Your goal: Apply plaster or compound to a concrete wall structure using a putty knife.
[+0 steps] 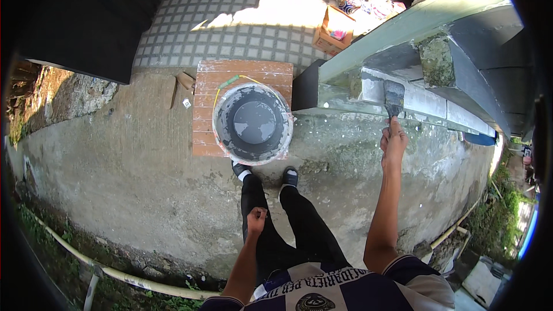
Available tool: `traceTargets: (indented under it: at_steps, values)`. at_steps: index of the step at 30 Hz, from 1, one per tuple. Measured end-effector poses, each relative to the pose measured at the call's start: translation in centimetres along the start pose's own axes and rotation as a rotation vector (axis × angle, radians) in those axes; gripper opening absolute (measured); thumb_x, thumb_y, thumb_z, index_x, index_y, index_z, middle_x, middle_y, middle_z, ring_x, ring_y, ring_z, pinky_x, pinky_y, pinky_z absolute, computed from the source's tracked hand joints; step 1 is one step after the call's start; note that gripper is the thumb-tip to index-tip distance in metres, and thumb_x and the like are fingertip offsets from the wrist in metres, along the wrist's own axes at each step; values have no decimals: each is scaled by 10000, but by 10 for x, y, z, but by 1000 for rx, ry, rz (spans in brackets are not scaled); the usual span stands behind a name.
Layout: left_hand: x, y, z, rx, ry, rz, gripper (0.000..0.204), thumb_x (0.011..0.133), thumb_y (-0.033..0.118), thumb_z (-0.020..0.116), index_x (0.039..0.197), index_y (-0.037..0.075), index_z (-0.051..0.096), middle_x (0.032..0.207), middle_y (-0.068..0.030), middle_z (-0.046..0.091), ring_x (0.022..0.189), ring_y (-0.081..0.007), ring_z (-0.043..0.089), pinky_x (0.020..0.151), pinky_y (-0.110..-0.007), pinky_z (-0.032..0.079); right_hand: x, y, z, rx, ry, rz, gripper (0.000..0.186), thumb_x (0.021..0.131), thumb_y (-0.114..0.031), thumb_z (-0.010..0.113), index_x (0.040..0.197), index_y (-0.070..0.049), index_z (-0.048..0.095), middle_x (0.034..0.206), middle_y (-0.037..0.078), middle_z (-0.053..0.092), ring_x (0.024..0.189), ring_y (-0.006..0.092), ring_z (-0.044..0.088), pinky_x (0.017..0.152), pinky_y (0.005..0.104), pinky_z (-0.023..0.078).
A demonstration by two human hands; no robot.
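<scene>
A striped shirt [357, 295] in dark and off-white lies nearest the camera, at the lower edge; from its sleeves the two bare forearms reach forward, and the right hand [394, 138] is wrapped around the handle of a broad, paint-caked brush [394, 93], its fingers closed near the head, which points away from the person over a pale block ledge [426, 101] (whether the bristles press on that surface is hard to tell), while the left hand [257, 219] is curled in loosely in front of the black trousers [311, 219], with nothing visible in its grasp; left of the brush, well apart from it, stands a round bucket [281, 133] with smeared walls, wet grey paint [254, 122] at its bottom and a thin yellow handle with a green grip [228, 82], set on a brown slatted board [205, 80], just beyond the dark shoes [290, 177]; around these spreads stained concrete [167, 178], and farther out come grey chequered paving [196, 40] partly in sunlight, an orange-brown cardboard box [329, 42] and, at lower left, a pale pipe rail [138, 280] above some greenery
</scene>
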State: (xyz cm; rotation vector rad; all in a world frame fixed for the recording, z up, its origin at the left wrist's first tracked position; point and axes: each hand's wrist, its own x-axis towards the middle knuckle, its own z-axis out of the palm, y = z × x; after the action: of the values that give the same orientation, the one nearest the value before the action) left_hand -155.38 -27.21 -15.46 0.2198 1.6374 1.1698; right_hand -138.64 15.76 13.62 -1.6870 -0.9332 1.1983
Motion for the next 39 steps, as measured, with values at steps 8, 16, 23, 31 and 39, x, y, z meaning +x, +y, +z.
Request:
traceTargets:
  at_steps: [8,16,23,31,39]
  values:
    - [-14,42,-20,-68,78,-41,93,883,93,568,836,13,572,827,-67,640,695,-119,594,661,-250,485,-87,20,-31,-76,-190,128,303,933,-342,543,875,-52,610,555,-57,410,411,18,285,373,204,188]
    - [-75,86,-48,-60,237,-14,112,882,145,555,847,41,580,812,-58,642,679,-115,586,610,-257,444,-136,6,-66,-135,-331,204,301,928,-342,552,891,-47,598,551,-70,393,420,18,281,381,208,185]
    - [-153,100,-55,-318,452,-58,217,901,306,484,997,121,546,1052,-37,639,799,-177,624,628,-312,420,-159,-17,-76,-127,-507,152,252,934,-282,544,871,-45,602,564,-65,411,440,19,315,392,204,216]
    - [-166,100,-81,-581,565,-61,324,883,377,508,1103,139,520,1131,-30,599,881,-182,597,701,-325,425,-164,-4,-78,-108,-572,96,245,934,-283,531,896,-51,599,557,-68,411,413,12,289,375,204,182]
    - [-132,148,-125,-456,379,-49,386,895,347,500,1193,103,483,1176,-77,564,974,-232,584,805,-390,451,-207,40,-95,-96,-410,163,243,925,-267,547,867,-39,607,568,-55,422,426,26,321,375,208,228]
